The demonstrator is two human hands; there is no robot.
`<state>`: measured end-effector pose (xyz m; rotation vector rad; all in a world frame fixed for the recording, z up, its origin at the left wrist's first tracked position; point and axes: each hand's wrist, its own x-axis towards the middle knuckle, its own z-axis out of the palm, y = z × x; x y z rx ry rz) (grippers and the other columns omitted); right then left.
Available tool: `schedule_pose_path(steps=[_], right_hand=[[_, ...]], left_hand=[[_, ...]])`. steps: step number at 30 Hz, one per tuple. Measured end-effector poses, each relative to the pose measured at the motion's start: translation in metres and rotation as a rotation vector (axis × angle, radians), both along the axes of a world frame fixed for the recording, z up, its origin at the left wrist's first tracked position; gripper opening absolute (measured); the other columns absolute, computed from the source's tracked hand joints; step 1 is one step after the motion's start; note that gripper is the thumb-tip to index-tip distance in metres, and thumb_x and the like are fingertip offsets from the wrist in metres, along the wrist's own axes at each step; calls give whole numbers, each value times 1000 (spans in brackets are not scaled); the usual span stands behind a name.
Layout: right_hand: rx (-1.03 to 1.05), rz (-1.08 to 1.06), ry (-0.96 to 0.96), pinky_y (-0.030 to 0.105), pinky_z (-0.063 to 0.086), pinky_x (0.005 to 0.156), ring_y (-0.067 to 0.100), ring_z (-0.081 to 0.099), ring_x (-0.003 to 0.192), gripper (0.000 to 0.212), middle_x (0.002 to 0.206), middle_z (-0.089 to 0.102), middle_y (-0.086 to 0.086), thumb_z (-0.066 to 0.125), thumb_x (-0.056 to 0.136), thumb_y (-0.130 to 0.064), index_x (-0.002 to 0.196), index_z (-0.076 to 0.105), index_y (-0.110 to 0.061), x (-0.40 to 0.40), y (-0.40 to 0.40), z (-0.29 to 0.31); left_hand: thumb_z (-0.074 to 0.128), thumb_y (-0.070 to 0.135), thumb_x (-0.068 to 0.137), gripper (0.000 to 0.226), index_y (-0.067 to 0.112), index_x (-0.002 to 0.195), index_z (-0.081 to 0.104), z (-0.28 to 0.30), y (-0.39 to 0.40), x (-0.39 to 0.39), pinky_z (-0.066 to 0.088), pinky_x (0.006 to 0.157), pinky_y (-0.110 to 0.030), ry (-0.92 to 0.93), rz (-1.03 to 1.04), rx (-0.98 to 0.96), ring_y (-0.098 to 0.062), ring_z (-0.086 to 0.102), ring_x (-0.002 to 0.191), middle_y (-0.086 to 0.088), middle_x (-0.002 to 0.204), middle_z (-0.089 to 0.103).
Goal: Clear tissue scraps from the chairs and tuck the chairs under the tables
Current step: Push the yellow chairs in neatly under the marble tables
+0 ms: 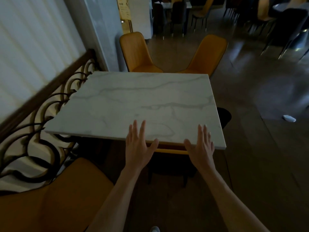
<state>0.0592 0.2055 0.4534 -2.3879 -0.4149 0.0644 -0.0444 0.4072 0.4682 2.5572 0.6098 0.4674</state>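
Observation:
A white marble table (133, 101) fills the middle of the view. My left hand (138, 144) and my right hand (200, 146) hover with straight fingers over its near edge, holding nothing. Between them an orange chair (172, 150) sits pushed under the table, only the top of its back showing. Another orange chair (55, 198) stands out from the table at the near left. Two orange chairs (135, 52) (207, 54) stand at the far side, seats partly under the top. A white tissue scrap (289, 118) lies on the floor to the right.
A curled iron railing (41, 131) with a wooden rail runs along the left, close to the table, with a curtain behind it. Dark and orange chairs (284, 27) with tables crowd the far right. Dark floor (259, 148) lies to the right.

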Motion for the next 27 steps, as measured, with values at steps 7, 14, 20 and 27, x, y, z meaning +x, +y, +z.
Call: schedule_pose_path(steps=[7,14,20,27], right_hand=[[-13,70,-88,51,-5,122,27,-11,151,84,166,-13,2,40,96,-60,157,-7,-27,-21,1,26],[20,108,-85,51,-5,122,27,-9,152,84,166,-9,2,39,94,-62,157,-5,-27,-50,15,39],[18,167,-84,48,-6,122,25,-8,152,83,166,-11,2,42,96,-58,157,-6,-28,-99,54,47],[21,397,-106,47,-6,122,24,-12,152,82,166,-13,-1,38,96,-60,156,-9,-30,-200,170,64]], left_hand=[[35,72,93,86,34,158,-4,33,-9,-33,2,122,-43,-28,45,108,-24,-11,154,-3,168,-12],[29,76,90,87,33,158,-5,44,0,-69,0,121,-41,-59,86,99,-22,-11,153,-2,168,-12],[32,75,91,87,35,158,-6,51,30,-126,1,121,-41,-105,153,88,-24,-9,154,-3,168,-9],[32,76,90,87,35,159,-1,57,113,-255,2,123,-43,-149,387,105,-21,-8,153,-4,168,-5]])
